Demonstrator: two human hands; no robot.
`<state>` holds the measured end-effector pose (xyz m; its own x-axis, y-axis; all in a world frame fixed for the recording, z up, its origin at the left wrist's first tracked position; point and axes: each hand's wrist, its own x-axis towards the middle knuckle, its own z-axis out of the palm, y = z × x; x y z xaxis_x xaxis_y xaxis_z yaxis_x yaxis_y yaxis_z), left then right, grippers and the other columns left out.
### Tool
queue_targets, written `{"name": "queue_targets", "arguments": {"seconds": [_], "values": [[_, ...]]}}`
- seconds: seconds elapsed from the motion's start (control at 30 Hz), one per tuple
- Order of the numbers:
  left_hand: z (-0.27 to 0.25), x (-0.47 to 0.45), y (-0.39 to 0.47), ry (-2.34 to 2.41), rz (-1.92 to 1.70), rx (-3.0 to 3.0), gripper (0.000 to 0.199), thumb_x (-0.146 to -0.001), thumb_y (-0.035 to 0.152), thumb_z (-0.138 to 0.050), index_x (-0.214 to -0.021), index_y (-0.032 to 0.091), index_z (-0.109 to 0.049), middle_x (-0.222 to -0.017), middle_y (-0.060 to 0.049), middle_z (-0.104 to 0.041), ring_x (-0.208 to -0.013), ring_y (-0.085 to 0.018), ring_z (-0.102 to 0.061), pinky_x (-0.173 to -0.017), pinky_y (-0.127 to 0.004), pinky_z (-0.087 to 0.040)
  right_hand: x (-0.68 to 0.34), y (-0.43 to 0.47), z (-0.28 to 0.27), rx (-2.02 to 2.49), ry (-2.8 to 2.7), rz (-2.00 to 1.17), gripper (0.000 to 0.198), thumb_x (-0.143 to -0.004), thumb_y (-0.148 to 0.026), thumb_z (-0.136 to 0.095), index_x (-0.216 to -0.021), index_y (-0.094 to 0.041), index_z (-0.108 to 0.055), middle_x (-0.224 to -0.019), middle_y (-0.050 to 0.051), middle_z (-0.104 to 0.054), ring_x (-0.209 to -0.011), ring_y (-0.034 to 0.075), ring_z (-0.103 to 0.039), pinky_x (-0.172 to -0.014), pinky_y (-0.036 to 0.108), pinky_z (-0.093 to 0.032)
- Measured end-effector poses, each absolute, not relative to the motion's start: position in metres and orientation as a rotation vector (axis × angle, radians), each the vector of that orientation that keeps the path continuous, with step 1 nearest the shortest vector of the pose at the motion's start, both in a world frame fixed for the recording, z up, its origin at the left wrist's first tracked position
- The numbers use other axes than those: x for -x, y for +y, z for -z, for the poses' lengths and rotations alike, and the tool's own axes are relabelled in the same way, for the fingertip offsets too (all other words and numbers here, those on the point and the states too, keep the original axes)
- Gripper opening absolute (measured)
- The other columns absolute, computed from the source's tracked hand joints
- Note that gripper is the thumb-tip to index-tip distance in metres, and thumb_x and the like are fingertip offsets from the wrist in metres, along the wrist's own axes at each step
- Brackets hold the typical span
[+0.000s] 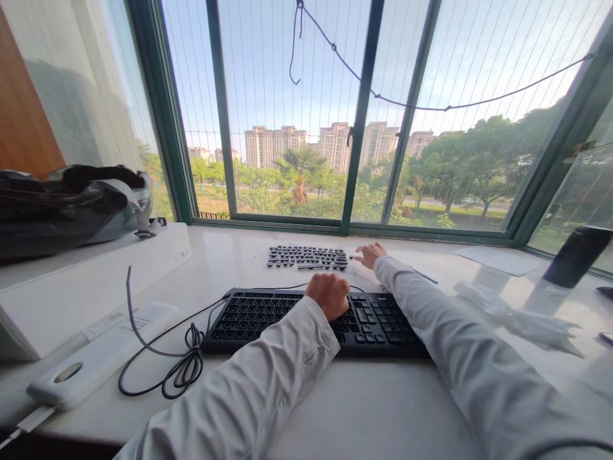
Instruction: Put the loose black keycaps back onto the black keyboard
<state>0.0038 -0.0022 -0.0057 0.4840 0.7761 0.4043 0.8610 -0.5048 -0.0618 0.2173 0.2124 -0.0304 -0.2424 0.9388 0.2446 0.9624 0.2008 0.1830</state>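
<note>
A black keyboard (265,314) lies in front of me; most of its left and middle part is stripped of keycaps, while the number pad at the right has its caps on. My left hand (328,295) is curled closed over the right-middle part of the keyboard, and its fingertips are hidden. Beyond the keyboard, loose black keycaps (306,255) are laid out in rows on the white surface. My right hand (370,255) reaches to the right end of those rows, thumb and finger apart, close to a small dark keycap (351,257).
A coiled black cable (184,364) and a white power strip (103,354) lie left of the keyboard. Further left, a black bag (71,207) rests on a white box (96,287). At right are a crumpled plastic bag (520,319), paper (495,260) and a dark upright object (577,255).
</note>
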Motion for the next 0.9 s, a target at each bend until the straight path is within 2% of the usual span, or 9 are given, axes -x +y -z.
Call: {"name": "queue_targets", "arguments": {"seconds": [0.53, 0.8, 0.9], "values": [[0.005, -0.004, -0.003, -1.430, 0.494, 2.483, 0.029, -0.073, 0.020, -0.049, -0.090, 0.018, -0.072, -0.082, -0.013, -0.069, -0.082, -0.025, -0.065, -0.070, -0.037, -0.049, -0.203, 0.213, 0.037, 1.975, -2.245, 0.377, 0.029, -0.086, -0.042, -0.049, -0.103, -0.025, -0.065, -0.103, 0.008, -0.067, -0.098, 0.020, -0.057, -0.091, 0.034, -0.027], [0.006, -0.004, -0.002, -1.420, 0.545, 2.483, 0.027, -0.071, 0.019, -0.051, -0.086, 0.018, -0.073, -0.079, -0.013, -0.069, -0.080, -0.025, -0.065, -0.068, -0.037, -0.049, -0.204, 0.208, 0.038, 1.973, -2.247, 0.379, 0.038, -0.085, -0.047, -0.048, -0.114, -0.025, -0.060, -0.108, 0.008, -0.066, -0.101, 0.020, -0.056, -0.092, 0.034, -0.028], [0.006, -0.004, -0.001, -1.416, 0.543, 2.482, 0.028, -0.071, 0.019, -0.050, -0.087, 0.018, -0.073, -0.079, -0.013, -0.069, -0.079, -0.025, -0.065, -0.068, -0.037, -0.049, -0.200, 0.208, 0.039, 1.976, -2.246, 0.367, 0.037, -0.085, -0.048, -0.048, -0.110, -0.025, -0.063, -0.106, 0.009, -0.067, -0.100, 0.020, -0.057, -0.091, 0.035, -0.028]]}}
